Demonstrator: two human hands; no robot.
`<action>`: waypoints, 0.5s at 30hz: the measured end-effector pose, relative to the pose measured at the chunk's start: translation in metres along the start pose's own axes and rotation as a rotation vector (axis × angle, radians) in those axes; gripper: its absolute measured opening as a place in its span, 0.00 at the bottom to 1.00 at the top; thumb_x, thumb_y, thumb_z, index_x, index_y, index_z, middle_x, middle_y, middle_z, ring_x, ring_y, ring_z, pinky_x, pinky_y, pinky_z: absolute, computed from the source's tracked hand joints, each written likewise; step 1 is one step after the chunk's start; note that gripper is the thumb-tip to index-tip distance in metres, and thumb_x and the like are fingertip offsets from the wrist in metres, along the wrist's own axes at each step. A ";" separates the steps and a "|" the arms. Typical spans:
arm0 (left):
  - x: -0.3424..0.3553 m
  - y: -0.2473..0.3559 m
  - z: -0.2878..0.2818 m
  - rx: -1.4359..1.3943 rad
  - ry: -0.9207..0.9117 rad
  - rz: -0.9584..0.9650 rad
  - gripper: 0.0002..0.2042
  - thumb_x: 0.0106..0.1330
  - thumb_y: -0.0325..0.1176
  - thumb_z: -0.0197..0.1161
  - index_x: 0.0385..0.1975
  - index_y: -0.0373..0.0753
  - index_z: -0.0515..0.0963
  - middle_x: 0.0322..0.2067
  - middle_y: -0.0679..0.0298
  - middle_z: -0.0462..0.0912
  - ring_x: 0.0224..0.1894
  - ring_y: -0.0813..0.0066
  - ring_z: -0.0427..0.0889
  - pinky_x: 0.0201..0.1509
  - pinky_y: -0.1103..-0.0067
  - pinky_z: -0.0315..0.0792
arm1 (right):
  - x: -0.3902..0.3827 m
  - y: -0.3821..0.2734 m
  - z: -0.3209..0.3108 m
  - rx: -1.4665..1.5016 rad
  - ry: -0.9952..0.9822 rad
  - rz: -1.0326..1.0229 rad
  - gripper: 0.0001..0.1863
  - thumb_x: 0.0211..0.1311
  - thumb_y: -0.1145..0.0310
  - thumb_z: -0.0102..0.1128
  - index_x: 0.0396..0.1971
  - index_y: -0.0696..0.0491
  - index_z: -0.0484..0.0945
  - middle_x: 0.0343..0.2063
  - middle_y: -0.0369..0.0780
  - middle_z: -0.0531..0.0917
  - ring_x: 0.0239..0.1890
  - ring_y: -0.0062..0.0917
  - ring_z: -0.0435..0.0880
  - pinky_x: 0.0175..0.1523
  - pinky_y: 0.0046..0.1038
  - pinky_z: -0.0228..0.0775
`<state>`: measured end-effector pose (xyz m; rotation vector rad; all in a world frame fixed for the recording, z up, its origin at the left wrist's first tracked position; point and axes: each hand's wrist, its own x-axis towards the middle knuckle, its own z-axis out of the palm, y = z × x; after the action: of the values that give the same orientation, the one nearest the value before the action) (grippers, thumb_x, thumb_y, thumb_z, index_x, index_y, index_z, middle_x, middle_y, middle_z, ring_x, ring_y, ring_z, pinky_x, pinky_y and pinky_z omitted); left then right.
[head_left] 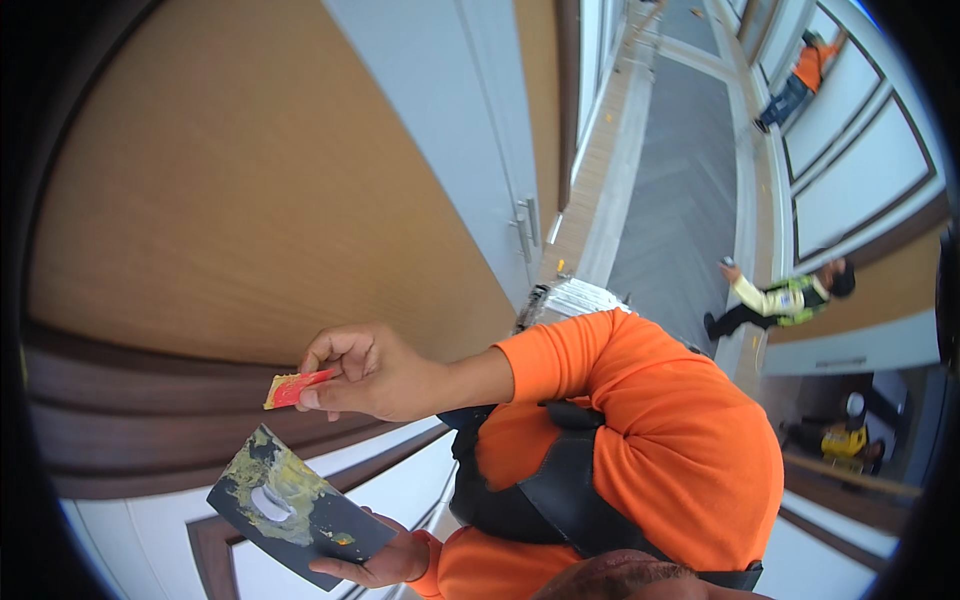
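Observation:
My right hand [385,375] pinches a small flat red scraper [300,389] between thumb and fingers. Yellowish paste coats the scraper's outer end, which points left. Below it in the picture, my left hand [395,558] grips one end of a thin dark rectangular board [345,518], thumb along one edge. Yellow-green paste [308,482] is smeared over the board's far half, around a whitish patch [270,504]. An orange-yellow dab [343,538] lies nearer my left hand. Scraper and board are apart.
A tan panel wall [250,200] with dark brown mouldings [150,410] stands before me. Beside it are grey doors [450,130] with metal handles [525,230]. A silvery ribbed object [580,297] is behind my right arm. People [785,300] are along the grey-floored corridor [670,180].

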<state>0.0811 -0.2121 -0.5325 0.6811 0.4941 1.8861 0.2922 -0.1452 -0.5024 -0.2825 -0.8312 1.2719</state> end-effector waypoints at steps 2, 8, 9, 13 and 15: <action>0.006 0.002 -0.013 -0.029 -0.277 0.039 0.26 0.76 0.46 0.55 0.66 0.33 0.66 0.63 0.53 0.71 0.62 0.61 0.74 0.63 0.67 0.76 | -0.007 0.006 0.004 -0.004 0.025 -0.093 0.10 0.65 0.79 0.67 0.43 0.58 0.76 0.39 0.38 0.83 0.40 0.17 0.83 0.41 0.20 0.78; 0.026 0.014 -0.037 -0.018 -0.296 -0.057 0.26 0.76 0.44 0.55 0.66 0.33 0.66 0.61 0.50 0.74 0.53 0.60 0.82 0.52 0.69 0.85 | -0.028 0.011 0.017 -0.162 0.070 -0.283 0.10 0.65 0.82 0.65 0.43 0.59 0.75 0.41 0.36 0.81 0.43 0.15 0.80 0.44 0.19 0.75; 0.026 0.014 -0.040 -0.012 -0.262 -0.052 0.25 0.76 0.44 0.55 0.66 0.33 0.66 0.60 0.50 0.74 0.52 0.59 0.83 0.50 0.70 0.85 | -0.031 0.009 0.019 -0.176 0.072 -0.290 0.10 0.65 0.82 0.65 0.42 0.59 0.75 0.41 0.35 0.80 0.44 0.14 0.80 0.44 0.19 0.75; 0.031 0.010 -0.044 -0.001 -0.197 -0.012 0.25 0.76 0.44 0.55 0.66 0.34 0.66 0.59 0.49 0.75 0.50 0.58 0.84 0.48 0.70 0.86 | -0.030 0.016 0.018 -0.152 0.062 -0.310 0.10 0.63 0.83 0.65 0.41 0.58 0.75 0.42 0.37 0.80 0.45 0.16 0.80 0.45 0.20 0.76; 0.032 0.007 -0.049 -0.029 -0.233 -0.006 0.25 0.76 0.44 0.56 0.66 0.35 0.66 0.59 0.50 0.75 0.52 0.58 0.83 0.52 0.69 0.85 | -0.026 0.020 0.015 -0.152 0.050 -0.343 0.10 0.62 0.84 0.65 0.40 0.58 0.75 0.41 0.38 0.79 0.46 0.18 0.82 0.47 0.21 0.77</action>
<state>0.0339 -0.1866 -0.5577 0.8661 0.3181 1.7772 0.2661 -0.1661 -0.5147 -0.2782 -0.8921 0.8811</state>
